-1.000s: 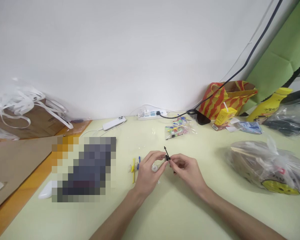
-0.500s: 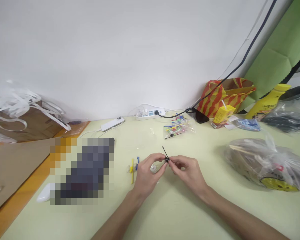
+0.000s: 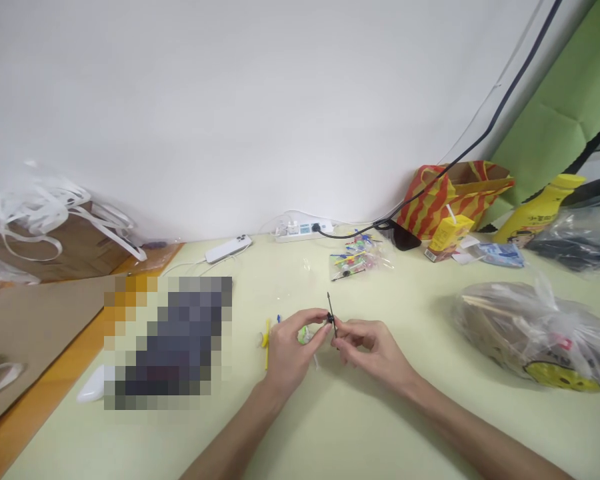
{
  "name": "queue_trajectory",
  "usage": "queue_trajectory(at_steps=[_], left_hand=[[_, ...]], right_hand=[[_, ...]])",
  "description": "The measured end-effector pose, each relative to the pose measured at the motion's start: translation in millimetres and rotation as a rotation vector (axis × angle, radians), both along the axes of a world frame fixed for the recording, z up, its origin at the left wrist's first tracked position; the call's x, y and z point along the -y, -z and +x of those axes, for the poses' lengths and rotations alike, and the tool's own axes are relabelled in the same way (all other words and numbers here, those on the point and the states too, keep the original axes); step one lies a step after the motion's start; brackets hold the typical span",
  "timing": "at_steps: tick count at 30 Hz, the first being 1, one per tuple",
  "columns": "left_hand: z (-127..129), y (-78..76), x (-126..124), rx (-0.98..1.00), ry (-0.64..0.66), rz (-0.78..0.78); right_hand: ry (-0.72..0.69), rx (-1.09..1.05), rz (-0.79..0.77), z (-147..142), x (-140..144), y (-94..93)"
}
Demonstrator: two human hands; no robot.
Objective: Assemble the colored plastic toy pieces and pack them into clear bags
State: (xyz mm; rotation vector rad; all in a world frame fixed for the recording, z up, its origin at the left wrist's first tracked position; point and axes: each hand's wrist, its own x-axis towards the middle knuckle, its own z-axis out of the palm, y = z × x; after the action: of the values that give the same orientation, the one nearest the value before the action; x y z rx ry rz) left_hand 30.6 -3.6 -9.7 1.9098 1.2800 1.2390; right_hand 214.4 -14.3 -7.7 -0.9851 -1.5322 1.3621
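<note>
Over the middle of the pale green table, my left hand (image 3: 294, 343) and my right hand (image 3: 373, 345) meet fingertip to fingertip. Between them is a thin black arrow-tipped stick (image 3: 331, 303), nearly upright, with a small black part at its middle. My left thumb and forefinger pinch that small part. The fingers of my right hand are closed on the stick's lower end. Just left of my left hand lies a small yellow plastic piece (image 3: 267, 340), with a blue piece (image 3: 279, 319) beside it. A clear and green piece (image 3: 305, 333) shows partly behind my left fingers.
Clear bags of colourful small parts (image 3: 353, 259) lie beyond my hands, before a power strip (image 3: 300, 230). At right are a wrapped plastic bag (image 3: 525, 333), a yellow drink carton (image 3: 449, 237) and a yellow bottle (image 3: 540, 212). A blurred-out dark object (image 3: 175, 340) lies left.
The black stick has turned more upright. My right fingers have shifted down to its lower end, while my left hand keeps its pinch. The whole view has shifted slightly.
</note>
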Motion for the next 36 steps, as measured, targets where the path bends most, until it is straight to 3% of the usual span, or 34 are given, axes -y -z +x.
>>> queue_trajectory(at_steps=[4, 11, 19, 24, 27, 32, 36], left_hand=[[7.0, -4.2, 2.9, -0.149, 0.069, 0.146], [13.7, 0.4, 7.7, -0.525, 0.198, 0.207], [11.4, -2.6, 7.5, -0.585, 0.153, 0.208], [6.5, -6.9, 4.3, -0.527, 0.151, 0.230], [-3.0, -11.5, -2.6, -0.478, 0.079, 0.278], [-36.9, -21.7, -21.0, -0.394, -0.176, 0.373], [-77.3, -31.8, -27.6, -0.355, -0.371, 0.274]], right_hand=[[0.128, -0.030, -0.084, 7.1, -11.6, 6.4], [0.267, 0.222, 0.081, 19.7, -26.5, 17.4], [0.280, 0.390, 0.182, 19.7, -25.9, 21.5], [0.202, 0.492, 0.208, 24.0, -26.7, 19.5], [0.188, 0.582, 0.260, 25.6, -25.1, 15.1], [0.220, 0.652, 0.349, 25.4, -20.4, 13.2], [0.297, 0.637, 0.430, 26.7, -19.6, 16.6]])
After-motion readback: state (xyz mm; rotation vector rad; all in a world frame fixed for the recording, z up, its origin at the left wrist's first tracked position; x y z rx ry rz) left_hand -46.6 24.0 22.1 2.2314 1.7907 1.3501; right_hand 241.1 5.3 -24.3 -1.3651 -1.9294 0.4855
